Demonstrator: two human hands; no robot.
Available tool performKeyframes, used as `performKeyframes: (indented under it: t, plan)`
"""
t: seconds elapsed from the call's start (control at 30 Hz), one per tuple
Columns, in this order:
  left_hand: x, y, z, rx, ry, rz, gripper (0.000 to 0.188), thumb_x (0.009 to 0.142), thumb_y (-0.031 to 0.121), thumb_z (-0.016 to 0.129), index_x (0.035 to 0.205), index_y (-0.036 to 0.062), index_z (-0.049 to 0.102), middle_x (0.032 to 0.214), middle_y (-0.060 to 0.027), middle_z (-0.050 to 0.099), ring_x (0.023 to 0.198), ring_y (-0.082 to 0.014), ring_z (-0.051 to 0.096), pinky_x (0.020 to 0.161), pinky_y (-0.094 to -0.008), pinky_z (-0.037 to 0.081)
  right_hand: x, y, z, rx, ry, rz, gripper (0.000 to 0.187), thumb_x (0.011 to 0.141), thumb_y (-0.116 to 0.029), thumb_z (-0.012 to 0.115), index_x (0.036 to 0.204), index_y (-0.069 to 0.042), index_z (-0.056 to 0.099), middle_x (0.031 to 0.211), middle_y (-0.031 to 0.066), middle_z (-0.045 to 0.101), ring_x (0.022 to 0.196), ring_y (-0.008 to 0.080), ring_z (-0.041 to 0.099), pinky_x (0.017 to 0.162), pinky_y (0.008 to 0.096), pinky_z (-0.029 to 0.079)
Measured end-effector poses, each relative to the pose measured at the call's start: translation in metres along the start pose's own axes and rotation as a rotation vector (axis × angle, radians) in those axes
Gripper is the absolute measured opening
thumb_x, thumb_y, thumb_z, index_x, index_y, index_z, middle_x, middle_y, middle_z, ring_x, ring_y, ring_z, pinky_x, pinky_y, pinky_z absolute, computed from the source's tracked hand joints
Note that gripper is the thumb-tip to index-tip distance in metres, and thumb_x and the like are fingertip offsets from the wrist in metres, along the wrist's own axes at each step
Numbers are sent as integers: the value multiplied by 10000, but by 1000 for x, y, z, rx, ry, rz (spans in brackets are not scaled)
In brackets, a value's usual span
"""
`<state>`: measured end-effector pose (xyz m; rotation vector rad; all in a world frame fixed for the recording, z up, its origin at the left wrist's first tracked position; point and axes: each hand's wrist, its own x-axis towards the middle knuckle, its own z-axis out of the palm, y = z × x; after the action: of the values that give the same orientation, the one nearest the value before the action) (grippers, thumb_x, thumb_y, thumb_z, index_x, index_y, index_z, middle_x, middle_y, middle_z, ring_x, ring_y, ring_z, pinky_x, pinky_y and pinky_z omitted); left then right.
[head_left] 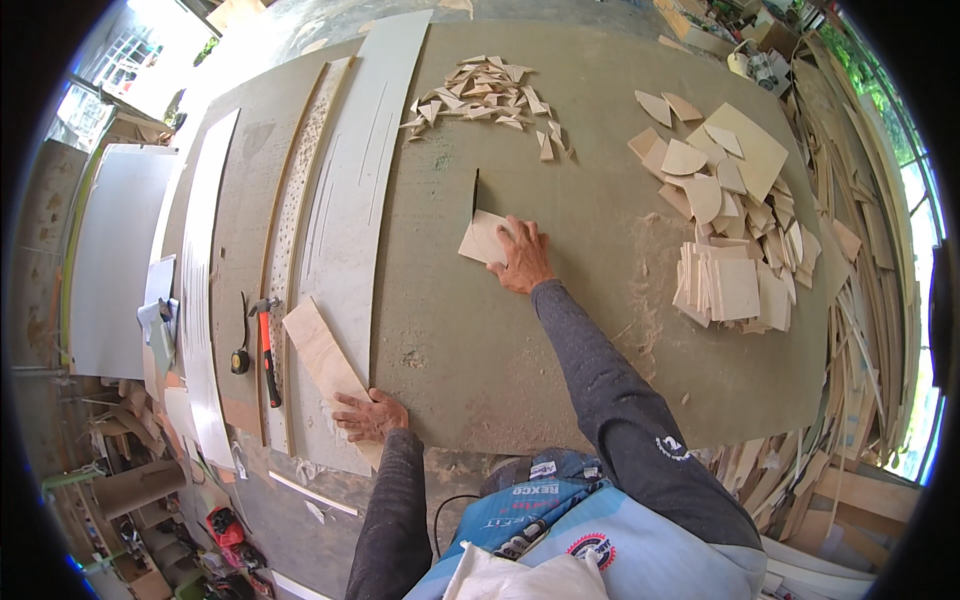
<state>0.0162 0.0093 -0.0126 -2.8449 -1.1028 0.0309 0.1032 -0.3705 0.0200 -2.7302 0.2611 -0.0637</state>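
My right hand grips the right side of a small pale plywood piece, fingers over its top. That piece lies on the brown worktable, at the near end of a thin dark saw blade standing up from the surface. Nearer and to the left, my left hand lies across a long plywood strip, fingertips by its left edge and thumb by its right. The strip slants over a long white board, its near end partly covered by my hand.
Small triangular offcuts lie beyond the blade. On the right is a heap of cut plywood pieces. A hammer and a tape measure lie left, beside a perforated strip. Stacked boards line the right side.
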Motion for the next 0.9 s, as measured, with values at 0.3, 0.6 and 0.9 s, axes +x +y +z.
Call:
performKeyframes:
  t: [0.3,0.6,0.9]
  plan:
    - [-2,1,-6,-19,-27,0,853,985,456,518,1633,162,47,1628,-285,136,1521,-425,156,1162,-684,169,4,1,0,-21,-22,11,753,802,-377,803,1408,-40,509,1439,139,387,1301,328,354,1059,565,342]
    - [-2,1,-5,-12,-32,-3,844,992,458,504,1635,170,40,1632,-285,137,1528,-427,142,1165,-684,167,14,4,3,-3,18,13,753,785,-369,813,1395,-37,522,1433,141,388,1298,331,356,1037,596,356]
    - [-3,1,-8,-13,-28,2,848,991,448,516,1635,171,39,1630,-292,150,1524,-426,164,1165,-679,177,22,7,-1,1,45,12,732,769,-361,817,1367,-42,538,1396,123,404,1280,325,370,1022,599,367]
